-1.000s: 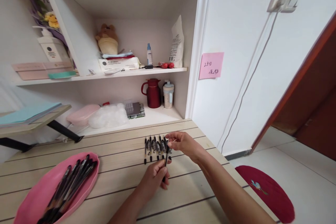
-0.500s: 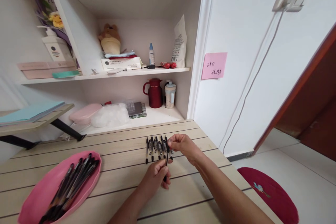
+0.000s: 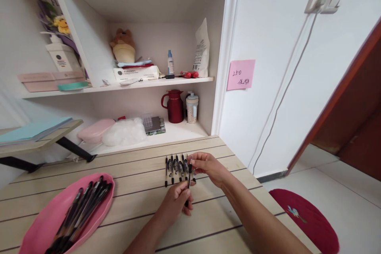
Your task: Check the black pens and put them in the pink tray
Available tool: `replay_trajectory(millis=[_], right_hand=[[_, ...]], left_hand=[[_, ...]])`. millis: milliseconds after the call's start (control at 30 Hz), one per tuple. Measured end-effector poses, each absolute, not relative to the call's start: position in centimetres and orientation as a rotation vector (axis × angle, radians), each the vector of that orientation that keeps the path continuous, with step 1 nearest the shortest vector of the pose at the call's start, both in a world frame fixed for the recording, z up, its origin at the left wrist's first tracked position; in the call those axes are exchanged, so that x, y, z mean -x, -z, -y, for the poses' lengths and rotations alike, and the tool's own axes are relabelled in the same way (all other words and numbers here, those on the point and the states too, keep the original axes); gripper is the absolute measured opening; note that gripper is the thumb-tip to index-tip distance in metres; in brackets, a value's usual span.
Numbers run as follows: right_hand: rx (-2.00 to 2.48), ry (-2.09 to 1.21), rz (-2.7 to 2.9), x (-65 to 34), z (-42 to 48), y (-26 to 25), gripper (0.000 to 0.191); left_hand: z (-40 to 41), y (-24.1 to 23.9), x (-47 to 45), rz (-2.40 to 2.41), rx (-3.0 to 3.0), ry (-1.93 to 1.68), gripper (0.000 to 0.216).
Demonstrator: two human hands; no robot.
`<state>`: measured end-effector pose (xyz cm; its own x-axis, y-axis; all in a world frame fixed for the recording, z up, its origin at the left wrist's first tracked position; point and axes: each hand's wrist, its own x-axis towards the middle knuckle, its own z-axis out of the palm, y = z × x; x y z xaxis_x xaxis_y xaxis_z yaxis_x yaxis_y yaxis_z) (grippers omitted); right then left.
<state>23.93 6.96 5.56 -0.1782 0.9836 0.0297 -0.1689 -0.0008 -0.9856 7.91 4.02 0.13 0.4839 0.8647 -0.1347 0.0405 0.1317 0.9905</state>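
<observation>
Above the table, a black pen [image 3: 189,181] is held upright between both hands. My left hand [image 3: 177,198] is closed around its lower part. At the top end, the thumb and fingers of my right hand [image 3: 205,165] pinch the pen; whether they grip a cap or the barrel is hard to see. Just beyond the hands lies a row of several black pens [image 3: 166,172] with loose pen caps [image 3: 175,165] among them, side by side. My right fingers partly hide the row's right end.
A pink basin [image 3: 35,224] with several black pens [image 3: 79,212] stands at the left. Behind the table [image 3: 133,214], a shelf bears a red jug [image 3: 175,106], a cup [image 3: 192,108] and a bag of white stuffing [image 3: 125,131]. A red stool [image 3: 315,222] is at the right.
The camera view has shifted slightly. Both hands keep hold of the pen in almost the same place, with no other visible change.
</observation>
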Motion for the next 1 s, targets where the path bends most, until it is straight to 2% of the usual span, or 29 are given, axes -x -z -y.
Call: replay_trajectory(millis=[167,300,433,600,767,900,1000], right_hand=[[1.038,-1.314,1.190,-23.91,-6.99,-5.46,0.028],[0.988,-1.406,1.236,-23.90,-6.96,-5.49,0.026],[1.067,-1.281,1.188,-23.82,-7.00,-5.47,0.026],[0.987,-1.411,1.236,-23.79,-7.00,-5.47,0.024],[1.093,-1.272,1.165,-23.67,-7.00,-5.38,0.025],[0.980,-1.396,1.197,-23.77,-6.93,-5.48,0.024],[0.960,-1.363,1.168,-23.81,-7.10,-5.29,0.023]], left_hand=[[-4.04,-0.23,-7.88,-0.902,-1.317,-0.720,0.047],[-4.13,-0.08,-7.88,-0.905,-1.330,-0.719,0.048],[-4.18,0.07,-7.89,-0.904,-1.345,-0.710,0.046],[-4.11,-0.01,-7.90,-0.896,-1.346,-0.712,0.045],[-4.13,0.00,-7.85,-0.897,-1.338,-0.709,0.046],[-4.14,0.06,-7.83,-0.894,-1.332,-0.709,0.046],[-4.13,0.06,-7.84,-0.896,-1.335,-0.708,0.046]])
